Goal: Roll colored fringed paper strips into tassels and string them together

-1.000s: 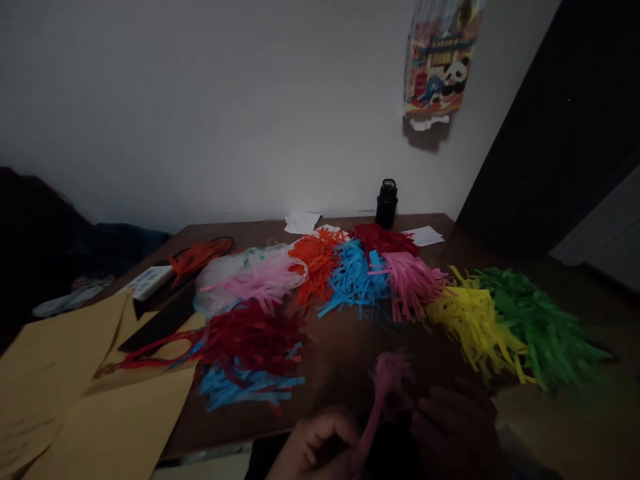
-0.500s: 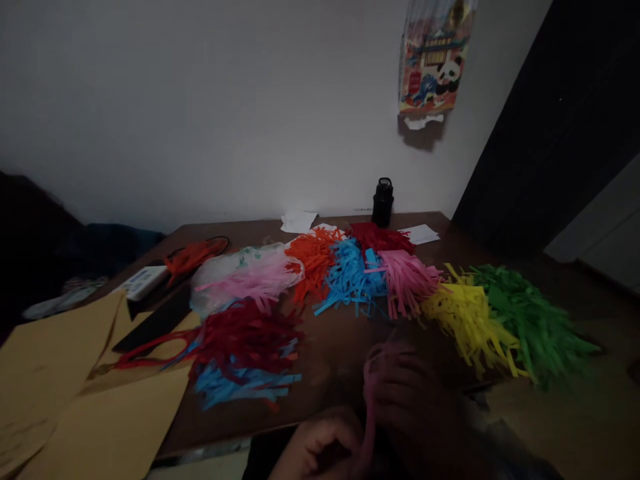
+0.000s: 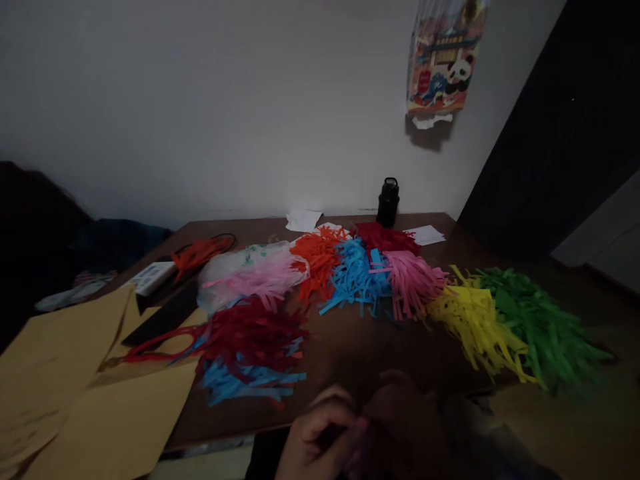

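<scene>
At the table's near edge my left hand (image 3: 323,430) has its fingers curled shut on a pink paper strip (image 3: 356,440), of which only a small, dim part shows. My right hand (image 3: 400,413) lies against it in deep shadow, its fingers bent in over the same strip. Ahead and to the left lies a dark red fringed paper bundle (image 3: 255,330), over light blue paper strips (image 3: 250,383). A pink fringed bundle (image 3: 413,280) and a yellow one (image 3: 475,320) lie beyond my hands to the right.
Blue (image 3: 357,273), orange (image 3: 317,257) and green (image 3: 540,327) fringes form a row across the brown table (image 3: 345,347). Yellowish paper sheets (image 3: 55,360) cover the left. A black bottle (image 3: 388,203) stands at the back, near a hanging panda-print bag (image 3: 445,67).
My hands have come together and lower, and the long pink strip that stretched between them is now mostly hidden. The view has shifted slightly left.
</scene>
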{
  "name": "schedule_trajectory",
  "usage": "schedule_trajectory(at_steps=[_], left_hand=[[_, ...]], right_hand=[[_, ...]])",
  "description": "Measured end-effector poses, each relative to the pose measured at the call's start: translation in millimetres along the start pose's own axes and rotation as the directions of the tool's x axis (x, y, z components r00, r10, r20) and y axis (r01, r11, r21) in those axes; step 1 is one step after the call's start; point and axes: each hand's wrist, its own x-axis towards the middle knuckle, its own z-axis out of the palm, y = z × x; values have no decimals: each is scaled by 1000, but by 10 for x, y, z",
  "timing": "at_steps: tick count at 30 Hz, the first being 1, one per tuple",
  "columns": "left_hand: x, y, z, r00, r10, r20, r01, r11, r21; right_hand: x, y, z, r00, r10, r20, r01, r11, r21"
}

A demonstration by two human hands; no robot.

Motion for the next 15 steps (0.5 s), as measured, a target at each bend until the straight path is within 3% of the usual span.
schedule_trajectory(at_steps=[4, 8, 12, 15], left_hand=[[-19, -52, -10, 994, 15, -112, -7, 998, 63], [-41, -118, -10, 989, -5, -149, 16, 997, 75], [-48, -159, -18, 978, -93, -185, 104, 993, 50], [-37, -142, -35, 966, -199, -167, 193, 980, -52]], right_hand=[[-48, 3, 150, 998, 52, 47, -52, 999, -10], [-4, -55, 197, 996, 77, -42, -80, 995, -57], [-5, -84, 204, 982, 186, -31, -187, 980, -66], [-23, -60, 198, 992, 123, -8, -122, 975, -188]])
